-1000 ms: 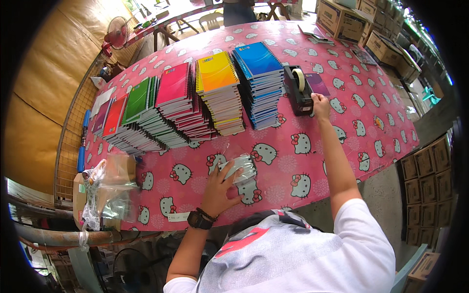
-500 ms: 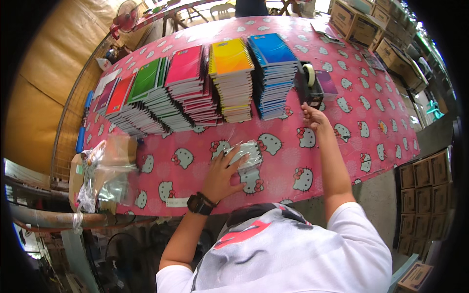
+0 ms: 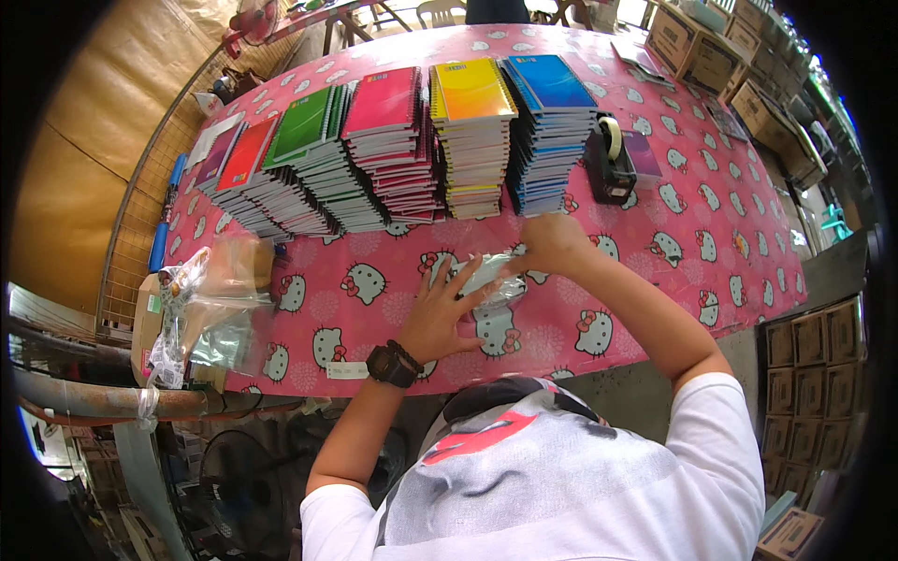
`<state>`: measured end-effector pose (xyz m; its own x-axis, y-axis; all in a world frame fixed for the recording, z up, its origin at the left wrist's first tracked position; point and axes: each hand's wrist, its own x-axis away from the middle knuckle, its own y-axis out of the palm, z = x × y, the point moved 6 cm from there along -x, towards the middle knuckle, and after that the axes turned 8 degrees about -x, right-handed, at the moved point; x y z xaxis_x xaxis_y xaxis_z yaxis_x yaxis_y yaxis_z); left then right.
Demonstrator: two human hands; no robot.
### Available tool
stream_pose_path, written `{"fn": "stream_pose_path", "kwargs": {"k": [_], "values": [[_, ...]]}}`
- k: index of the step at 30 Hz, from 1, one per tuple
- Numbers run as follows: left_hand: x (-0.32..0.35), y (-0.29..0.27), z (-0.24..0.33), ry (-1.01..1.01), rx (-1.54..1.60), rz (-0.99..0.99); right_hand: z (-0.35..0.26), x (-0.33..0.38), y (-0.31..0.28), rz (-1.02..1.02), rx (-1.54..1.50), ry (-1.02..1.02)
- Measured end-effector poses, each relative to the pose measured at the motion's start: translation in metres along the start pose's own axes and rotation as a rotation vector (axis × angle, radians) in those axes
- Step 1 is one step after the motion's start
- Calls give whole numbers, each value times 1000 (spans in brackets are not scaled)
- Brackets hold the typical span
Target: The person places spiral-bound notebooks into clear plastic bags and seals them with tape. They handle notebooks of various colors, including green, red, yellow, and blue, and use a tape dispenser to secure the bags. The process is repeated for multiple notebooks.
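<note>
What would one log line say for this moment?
left hand: flat on clear packet | right hand: at packet's top edge | behind: notebook stacks, tape dispenser

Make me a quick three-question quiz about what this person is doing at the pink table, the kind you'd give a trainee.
1. True or false: both hands are on the clear plastic packet.
2. What stands right of the blue notebook stack? A) fan B) black tape dispenser C) cup
3. Which wrist wears the black watch?

Key:
1. True: left hand and right hand touch it.
2. B
3. Left
</note>
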<state>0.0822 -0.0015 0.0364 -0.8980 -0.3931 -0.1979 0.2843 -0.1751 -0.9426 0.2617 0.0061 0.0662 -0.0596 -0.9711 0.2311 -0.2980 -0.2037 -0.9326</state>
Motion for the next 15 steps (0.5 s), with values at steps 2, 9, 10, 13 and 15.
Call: {"fn": "stream_pose_path", "kwargs": {"k": [2, 9, 10, 13, 15], "values": [[-4, -7, -2, -33, -11, 146, 27, 13, 0, 42, -235, -92], [-20, -7, 12, 37, 240, 387, 28, 41, -4, 559, -978, -295], [-23, -23, 18, 55, 299, 424, 31, 43, 1, 535, -985, -296], [-18, -58, 14, -114, 343, 480, 22, 53, 14, 479, -937, -411], [-16, -35, 19, -61, 112, 368, -2, 60, 15, 466, -801, -623]]}}
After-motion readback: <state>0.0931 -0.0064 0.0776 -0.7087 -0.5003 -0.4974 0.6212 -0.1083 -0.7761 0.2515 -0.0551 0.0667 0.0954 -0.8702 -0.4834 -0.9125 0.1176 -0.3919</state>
